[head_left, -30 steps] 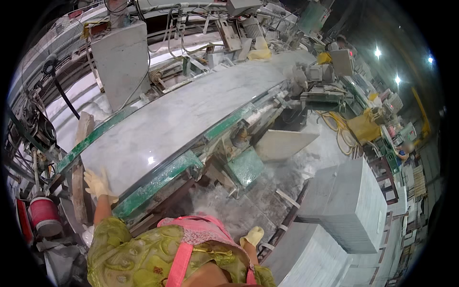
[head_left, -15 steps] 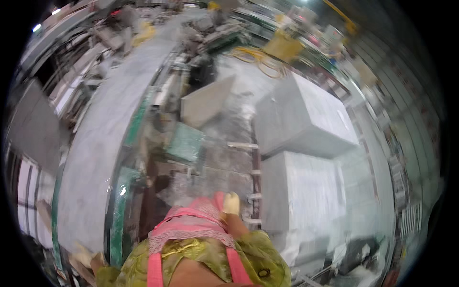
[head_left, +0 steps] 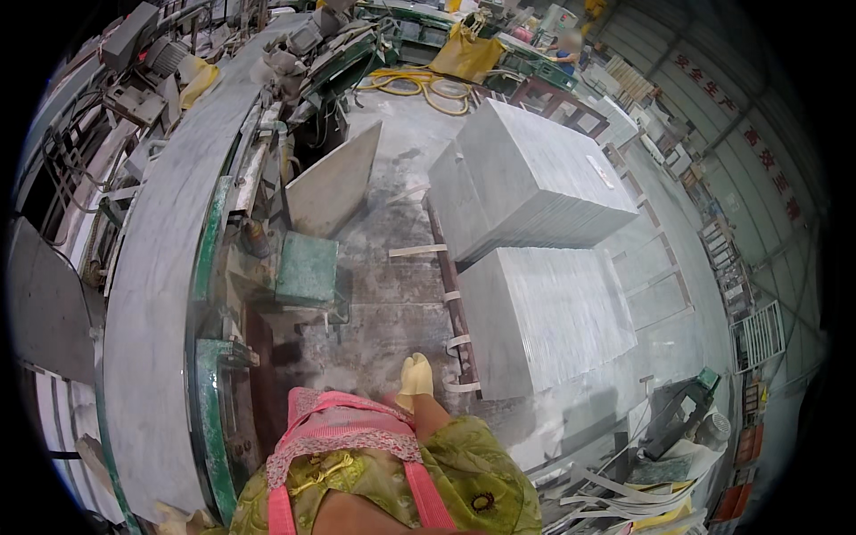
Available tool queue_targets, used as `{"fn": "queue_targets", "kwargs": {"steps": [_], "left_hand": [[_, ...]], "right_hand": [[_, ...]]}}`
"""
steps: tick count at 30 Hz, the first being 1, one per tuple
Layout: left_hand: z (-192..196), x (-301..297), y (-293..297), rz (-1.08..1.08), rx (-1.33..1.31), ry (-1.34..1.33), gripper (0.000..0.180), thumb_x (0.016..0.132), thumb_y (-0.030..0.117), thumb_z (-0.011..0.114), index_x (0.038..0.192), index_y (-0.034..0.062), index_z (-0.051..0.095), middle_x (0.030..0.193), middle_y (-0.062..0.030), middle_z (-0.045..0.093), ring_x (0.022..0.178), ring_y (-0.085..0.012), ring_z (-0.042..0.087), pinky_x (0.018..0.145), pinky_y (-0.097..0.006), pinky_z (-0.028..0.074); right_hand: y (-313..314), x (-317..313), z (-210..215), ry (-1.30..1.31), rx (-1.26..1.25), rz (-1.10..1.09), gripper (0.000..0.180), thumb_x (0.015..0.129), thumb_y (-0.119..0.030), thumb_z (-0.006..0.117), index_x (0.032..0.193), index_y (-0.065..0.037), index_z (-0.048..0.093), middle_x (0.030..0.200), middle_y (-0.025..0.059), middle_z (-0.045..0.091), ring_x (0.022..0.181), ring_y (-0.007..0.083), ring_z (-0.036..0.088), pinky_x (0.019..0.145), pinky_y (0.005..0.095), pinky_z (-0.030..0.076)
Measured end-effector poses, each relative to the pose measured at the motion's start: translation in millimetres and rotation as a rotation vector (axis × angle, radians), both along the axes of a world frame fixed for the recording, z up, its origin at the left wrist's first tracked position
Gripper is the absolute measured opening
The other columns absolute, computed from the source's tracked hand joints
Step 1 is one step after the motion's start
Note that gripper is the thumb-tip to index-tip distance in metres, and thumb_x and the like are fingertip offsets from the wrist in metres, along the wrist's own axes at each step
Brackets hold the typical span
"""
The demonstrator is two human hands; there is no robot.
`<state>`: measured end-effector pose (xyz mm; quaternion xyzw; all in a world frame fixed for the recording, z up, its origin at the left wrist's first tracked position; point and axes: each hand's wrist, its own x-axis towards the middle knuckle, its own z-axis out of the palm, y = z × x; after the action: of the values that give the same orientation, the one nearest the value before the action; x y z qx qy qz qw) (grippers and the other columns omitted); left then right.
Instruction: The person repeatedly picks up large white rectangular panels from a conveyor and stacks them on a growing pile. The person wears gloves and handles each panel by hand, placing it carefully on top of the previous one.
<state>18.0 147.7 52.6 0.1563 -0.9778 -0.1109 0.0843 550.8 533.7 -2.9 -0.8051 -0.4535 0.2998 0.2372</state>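
My right hand (head_left: 415, 376), in a pale yellow glove, hangs beside my pink apron (head_left: 348, 421) above the floor. Its fingers point forward and hold nothing that I can see. At the lower left edge, my gloved left hand (head_left: 181, 519) shows only in part, next to the near end of a long grey-white stone slab (head_left: 160, 294). The fingers of that hand are too cut off to read. The slab lies along a green-edged machine bed (head_left: 212, 406) on my left.
Two stacks of pale stone slabs, a near one (head_left: 548, 316) and a far one (head_left: 535, 178), stand on my right. A green block-shaped stool (head_left: 306, 267) and a leaning stone panel (head_left: 334, 183) are ahead. Beyond lies a coiled yellow hose (head_left: 419, 85); strapping scraps (head_left: 624, 504) lie at lower right.
My view has turned, so the stacks and stool sit farther left in the picture. My left hand has slipped mostly out of view; my right remains beside the apron.
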Motion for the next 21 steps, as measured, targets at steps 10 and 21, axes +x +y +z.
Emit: {"fn": "queue_targets", "kwargs": {"steps": [10,21], "left_hand": [[9.0,-25.4,-7.6,0.016,-0.018,-0.012,0.093,0.090,0.065,0.049,0.147,-0.0057,0.029,0.148,-0.0230,0.037,0.134,-0.0363,0.040,0.107,-0.044,0.037],[15.4,-31.7,-19.6,0.036,-0.043,-0.019,0.092,0.090,0.065,0.049,0.145,-0.0058,0.031,0.146,-0.0224,0.039,0.131,-0.0362,0.042,0.105,-0.045,0.039]], "right_hand": [[4.8,-2.7,-2.7,0.032,0.002,0.050,0.042,0.092,-0.021,0.051,0.120,0.009,0.059,0.119,0.0289,0.063,0.113,0.0392,0.061,0.096,0.0420,0.048],[5.1,-5.8,8.1,-0.023,0.017,0.073,0.038,0.090,-0.022,0.050,0.111,0.006,0.063,0.108,0.0289,0.066,0.106,0.0417,0.063,0.090,0.0441,0.049]]}}
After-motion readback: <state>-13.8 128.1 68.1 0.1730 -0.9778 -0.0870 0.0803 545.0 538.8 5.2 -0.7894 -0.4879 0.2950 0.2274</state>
